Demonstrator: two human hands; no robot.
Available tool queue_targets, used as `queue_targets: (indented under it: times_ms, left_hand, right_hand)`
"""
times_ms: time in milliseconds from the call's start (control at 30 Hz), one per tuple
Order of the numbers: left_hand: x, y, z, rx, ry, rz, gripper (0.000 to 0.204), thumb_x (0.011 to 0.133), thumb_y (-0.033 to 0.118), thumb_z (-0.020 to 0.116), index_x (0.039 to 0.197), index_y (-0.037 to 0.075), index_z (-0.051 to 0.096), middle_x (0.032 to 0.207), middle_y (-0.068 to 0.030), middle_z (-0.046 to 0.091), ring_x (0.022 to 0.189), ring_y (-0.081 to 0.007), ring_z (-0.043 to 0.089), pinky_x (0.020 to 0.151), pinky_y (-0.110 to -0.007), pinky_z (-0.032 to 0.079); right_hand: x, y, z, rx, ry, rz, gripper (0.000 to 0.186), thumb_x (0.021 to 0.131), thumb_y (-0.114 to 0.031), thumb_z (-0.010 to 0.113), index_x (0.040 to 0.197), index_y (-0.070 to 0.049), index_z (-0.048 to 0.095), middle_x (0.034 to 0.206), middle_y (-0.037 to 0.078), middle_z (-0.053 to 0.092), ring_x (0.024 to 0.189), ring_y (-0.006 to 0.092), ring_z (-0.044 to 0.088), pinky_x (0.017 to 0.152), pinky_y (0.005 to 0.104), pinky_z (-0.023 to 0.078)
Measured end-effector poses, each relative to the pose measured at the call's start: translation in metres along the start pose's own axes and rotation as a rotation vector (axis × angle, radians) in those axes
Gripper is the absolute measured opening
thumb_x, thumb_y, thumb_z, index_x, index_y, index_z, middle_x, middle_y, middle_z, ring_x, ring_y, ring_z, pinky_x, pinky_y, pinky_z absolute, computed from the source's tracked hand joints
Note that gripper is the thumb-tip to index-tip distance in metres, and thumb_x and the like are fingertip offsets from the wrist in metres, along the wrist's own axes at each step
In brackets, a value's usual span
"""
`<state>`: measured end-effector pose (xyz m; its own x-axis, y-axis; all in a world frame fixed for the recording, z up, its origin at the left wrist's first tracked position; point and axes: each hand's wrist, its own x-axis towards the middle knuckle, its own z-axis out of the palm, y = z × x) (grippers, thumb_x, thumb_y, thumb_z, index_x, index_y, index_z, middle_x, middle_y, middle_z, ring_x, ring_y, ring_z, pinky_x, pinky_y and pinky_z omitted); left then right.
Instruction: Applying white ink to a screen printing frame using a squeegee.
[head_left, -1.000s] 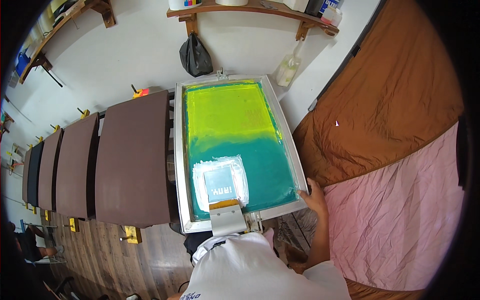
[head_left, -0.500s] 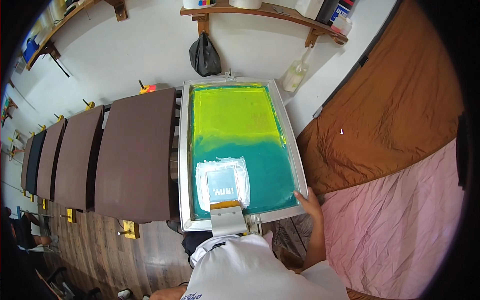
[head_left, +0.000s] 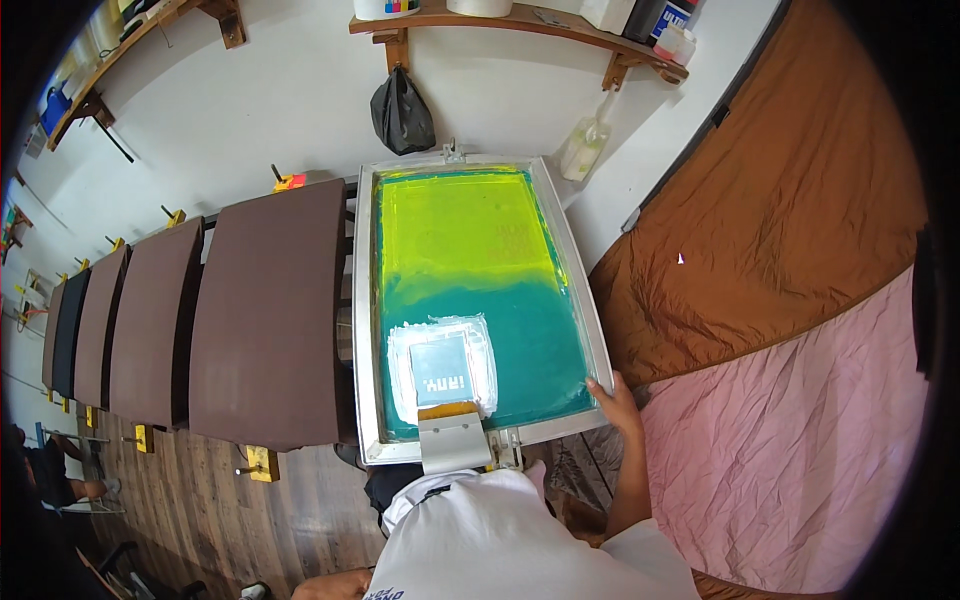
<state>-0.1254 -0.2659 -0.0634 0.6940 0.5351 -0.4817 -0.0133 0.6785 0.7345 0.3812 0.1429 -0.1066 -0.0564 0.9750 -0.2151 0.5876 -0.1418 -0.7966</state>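
Observation:
A screen-printing frame (head_left: 369,300) with a pale metal rim lies in front of me. Its mesh is lime green in the far part and teal in the near part. White ink surrounds a small rectangular design (head_left: 440,365) at the near left. My right hand (head_left: 618,405) grips the frame's right rim near its front corner, thumb on top and fingers mostly hidden beneath. A metal squeegee (head_left: 453,446) with an orange-brown blade rests at the near rim, handle toward my body. Only a bit of my left arm (head_left: 332,585) shows at the lower edge; its hand is not visible.
Brown flat shirt boards (head_left: 265,315) with yellow clamps (head_left: 262,464) stand in a row at left. A wall shelf (head_left: 520,22) holds containers, and a black bag (head_left: 402,112) hangs below it. Brown and pink fabric (head_left: 770,430) covers the right side. Another person's leg (head_left: 85,489) shows far left.
The whole view has shifted slightly. My right hand keeps its hold on the frame, and the squeegee stays at the near rim. A little more of my left arm shows.

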Motion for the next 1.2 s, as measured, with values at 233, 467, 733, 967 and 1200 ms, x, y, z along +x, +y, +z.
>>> queue_targets:
  times_ms: [233, 467, 733, 967, 1200]
  left_hand:
    - [-0.001, 0.114, -0.011, 0.03, -0.019, -0.306, 0.052, 0.087, 0.037, 0.074, 0.127, 0.006, 0.064, 0.125, -0.0103, 0.066, 0.109, -0.022, 0.065, 0.096, -0.032, 0.05]
    - [0.068, 0.172, -0.068, 0.516, 1.209, 0.094, 0.034, 0.092, 0.028, 0.069, 0.101, -0.004, 0.068, 0.075, -0.0133, 0.07, 0.071, -0.0187, 0.069, 0.067, -0.028, 0.053]
    - [0.175, 0.134, -0.098, 0.48, 1.514, 0.134, 0.068, 0.1, 0.055, 0.038, 0.11, -0.008, 0.062, 0.099, -0.032, 0.065, 0.099, -0.0485, 0.062, 0.086, -0.052, 0.047]
    - [0.192, 0.137, -0.101, 0.376, 1.503, 0.101, 0.076, 0.102, 0.059, 0.026, 0.093, -0.01, 0.058, 0.091, -0.0356, 0.062, 0.093, -0.0528, 0.059, 0.081, -0.053, 0.045]
    - [0.184, 0.146, -0.092, 0.339, 1.535, 0.295, 0.071, 0.104, 0.056, 0.029, 0.085, -0.007, 0.054, 0.072, -0.0164, 0.053, 0.069, -0.0244, 0.048, 0.067, -0.041, 0.042]
  right_hand:
    - [-0.001, -0.006, 0.001, 0.066, 0.004, 0.003, 0.055, 0.092, -0.046, 0.066, 0.115, 0.003, 0.056, 0.101, 0.02, 0.066, 0.097, 0.0269, 0.064, 0.085, 0.0402, 0.049]
    - [0.012, 0.017, 0.006, -0.283, 0.142, -0.018, 0.058, 0.101, -0.05, 0.044, 0.111, 0.006, 0.057, 0.106, 0.03, 0.062, 0.102, 0.0452, 0.06, 0.089, 0.0454, 0.046]
    - [0.013, -0.002, 0.015, -0.221, 0.274, 0.084, 0.064, 0.104, -0.048, 0.028, 0.108, 0.006, 0.062, 0.109, 0.033, 0.062, 0.107, 0.0514, 0.056, 0.091, 0.0542, 0.044]
    - [0.018, -0.001, 0.012, -0.278, 0.23, 0.185, 0.073, 0.101, -0.057, 0.024, 0.112, 0.003, 0.065, 0.11, 0.032, 0.063, 0.111, 0.0502, 0.055, 0.096, 0.0534, 0.043]
    - [0.011, -0.026, -0.001, -0.131, 0.246, 0.239, 0.088, 0.1, -0.065, 0.022, 0.107, 0.012, 0.064, 0.104, 0.033, 0.066, 0.109, 0.0445, 0.061, 0.093, 0.0461, 0.045]
